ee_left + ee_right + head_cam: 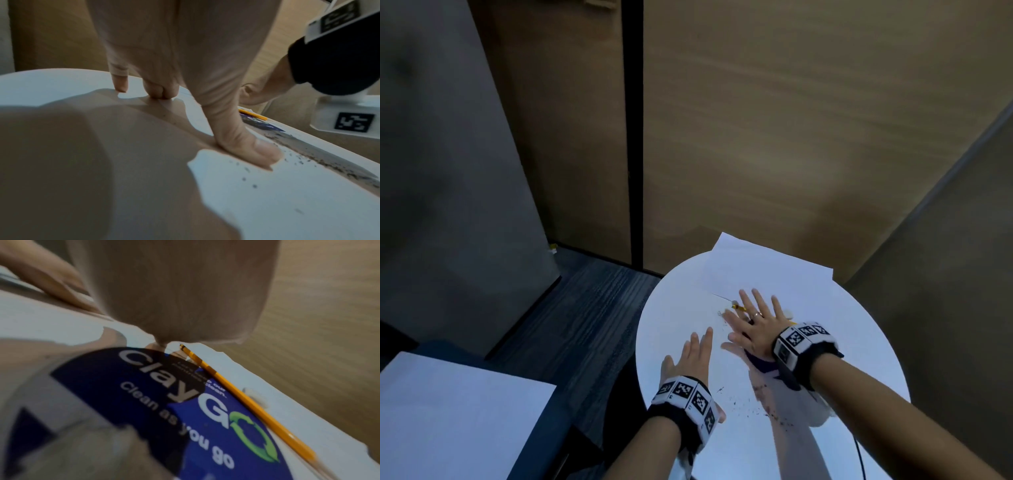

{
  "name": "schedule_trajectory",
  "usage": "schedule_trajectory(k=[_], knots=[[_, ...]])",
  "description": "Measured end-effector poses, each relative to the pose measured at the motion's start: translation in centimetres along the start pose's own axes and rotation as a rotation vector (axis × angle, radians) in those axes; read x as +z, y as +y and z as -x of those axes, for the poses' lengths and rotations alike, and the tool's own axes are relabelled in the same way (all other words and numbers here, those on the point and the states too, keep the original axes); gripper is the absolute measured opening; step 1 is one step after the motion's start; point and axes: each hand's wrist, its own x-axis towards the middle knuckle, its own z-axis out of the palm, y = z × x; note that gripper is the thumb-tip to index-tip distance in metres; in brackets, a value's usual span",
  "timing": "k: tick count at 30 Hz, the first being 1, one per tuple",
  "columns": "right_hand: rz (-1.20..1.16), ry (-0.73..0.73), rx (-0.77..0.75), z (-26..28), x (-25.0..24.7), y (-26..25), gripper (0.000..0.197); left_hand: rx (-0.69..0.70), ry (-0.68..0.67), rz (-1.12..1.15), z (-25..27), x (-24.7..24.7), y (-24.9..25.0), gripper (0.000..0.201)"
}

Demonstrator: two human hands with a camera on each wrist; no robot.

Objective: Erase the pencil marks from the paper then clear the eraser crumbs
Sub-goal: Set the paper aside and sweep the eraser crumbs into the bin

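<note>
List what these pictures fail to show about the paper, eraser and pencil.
- Paper: head view too small to tell if marks remain.
- Eraser: blurred in right wrist view; mostly behind the right hand in head view.
- Pencil: its far end is under the palm.

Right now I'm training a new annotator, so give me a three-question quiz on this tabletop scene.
1. True or false: the left hand grips the pencil.
2. Where do most eraser crumbs lie? A) on the paper B) on the round table near the person's forearms C) on the carpet
3. Fill in: the sticker by the pencil reads "clean as you ___".

Key: 1 false, both hands lie flat and open, the right hand too; 2 B; 3 go.
</note>
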Motion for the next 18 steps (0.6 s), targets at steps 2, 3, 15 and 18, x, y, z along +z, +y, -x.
schedule_trajectory(k=[2,3,15,18], knots=[[0.017,-0.041,-0.048,-0.3,-0.3,-0.6,0.125,-0.001,-0.004,0.003,0.0,0.0,-0.1,0.138],[0.041,-0.057,-0.118,0.1,0.1,-1.1,0.118,-0.004,-0.003,-0.001,0.0,-0.1,-0.1,0.138],[0.135,0.274,-0.09,7.4,4.2,1.4,0.055,0.02,-0.051,-0.066,0.0,0.0,-0.6,0.126],[0.036,0.354,-0.029,8.0,4.6,1.8,0.054,0.008,-0.081,-0.098,0.6,0.2,-0.5,0.116]])
